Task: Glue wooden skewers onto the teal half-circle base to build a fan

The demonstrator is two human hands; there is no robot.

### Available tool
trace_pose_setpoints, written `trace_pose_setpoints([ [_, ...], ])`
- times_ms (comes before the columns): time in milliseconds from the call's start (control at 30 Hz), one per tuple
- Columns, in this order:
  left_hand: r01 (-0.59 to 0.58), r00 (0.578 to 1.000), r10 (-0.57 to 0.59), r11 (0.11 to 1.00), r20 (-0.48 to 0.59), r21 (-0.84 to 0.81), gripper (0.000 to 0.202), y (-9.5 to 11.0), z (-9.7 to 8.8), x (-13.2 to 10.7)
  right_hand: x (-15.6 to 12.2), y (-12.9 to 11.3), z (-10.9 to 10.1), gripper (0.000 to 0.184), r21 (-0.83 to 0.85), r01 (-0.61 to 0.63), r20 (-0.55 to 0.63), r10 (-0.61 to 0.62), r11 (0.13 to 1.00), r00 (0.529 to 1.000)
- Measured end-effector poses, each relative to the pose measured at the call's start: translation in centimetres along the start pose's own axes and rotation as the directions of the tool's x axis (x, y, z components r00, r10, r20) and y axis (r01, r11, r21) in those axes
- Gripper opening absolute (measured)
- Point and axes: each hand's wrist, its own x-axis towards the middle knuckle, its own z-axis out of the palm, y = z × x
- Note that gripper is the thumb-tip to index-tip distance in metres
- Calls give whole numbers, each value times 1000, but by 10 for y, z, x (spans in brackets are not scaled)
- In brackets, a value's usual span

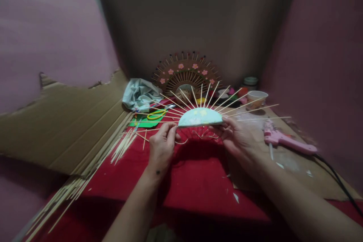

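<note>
A half-round fan base [200, 117] in pale turquoise, with faint yellow and white flower shapes, is held up above the red cloth. Thin wooden sticks [211, 94] spread out from its curved edge like rays. My left hand [165, 138] pinches the base's left corner between thumb and fingers. At the right corner, my right hand [235, 134] grips it with the thumb near the top edge and the fingers partly hidden beneath. Below the base, a thin curling string [202, 135] shows near the cloth.
A finished-looking fan [184, 66] with pink flowers stands at the back. Yellow-handled scissors [156, 114] and crumpled pale cloth [141, 93] are left of centre. Loose sticks [124, 145] line the left side. A pink glue gun [289, 140] with a cord lies on cardboard at right, near a cup [257, 99].
</note>
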Motion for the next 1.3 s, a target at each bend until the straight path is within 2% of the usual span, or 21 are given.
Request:
trace_pose_setpoints([
  [100,0,999,-3,997,41,74,19,0,3,-3,1,5,-1,9,60,-49,1,49,997,999],
  [233,9,994,-21,993,106,115,19,1,9,-7,-4,13,3,28,37,-29,85,26,999,996],
  [367,29,987,-52,989,155,145,18,0,12,-9,-7,21,6,37,2,14,24,-14,1000,1000],
  [533,-37,974,-14,975,227,220,19,-4,9,-8,-5,25,4,36,-48,74,29,-73,996,997],
  [667,27,965,-72,984,251,178,17,-4,8,-6,-5,25,3,36,-68,122,58,-118,990,991],
  [800,100,955,-137,983,264,152,18,-3,4,-4,-5,24,5,39,-105,162,39,-159,981,987],
  [933,-37,981,-36,930,193,365,20,-6,-9,0,-5,21,6,39,-127,172,27,-170,977,985],
  [1000,-84,977,-20,879,212,469,18,-9,-19,1,-4,19,6,38,-128,169,22,-168,977,986],
  [1100,-150,972,24,826,232,543,20,-10,-33,2,-3,17,6,38,-112,166,7,-166,980,986],
  [1167,-239,967,142,795,212,557,21,-7,-39,4,-3,15,7,38,-102,169,7,-169,980,986],
  [1233,-339,941,277,775,195,533,21,-1,-40,6,-4,13,7,37,-106,174,26,-172,979,985],
  [1300,-401,915,359,772,183,494,23,5,-38,9,-5,12,7,37,-111,179,40,-176,978,984],
])
